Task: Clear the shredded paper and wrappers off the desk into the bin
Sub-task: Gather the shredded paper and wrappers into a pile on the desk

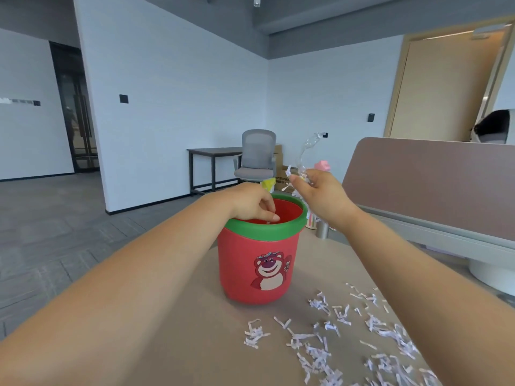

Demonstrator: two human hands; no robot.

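Note:
A red bin (259, 263) with a green rim and a bear picture stands on the brown desk (195, 344). My left hand (250, 203) hangs over the bin's near-left rim, fingers curled down into the opening; I cannot see anything in it. My right hand (320, 196) is raised just right of the rim and is shut on a clear plastic wrapper (306, 151) with a few paper shreds. Shredded paper (348, 338) lies scattered on the desk in front of and to the right of the bin.
A pink-grey desk partition (434, 188) rises at the right. Small cups (320, 228) stand behind the bin. A grey office chair (257, 158) and a dark side table (211, 153) stand by the far wall. The desk's left edge drops to grey floor.

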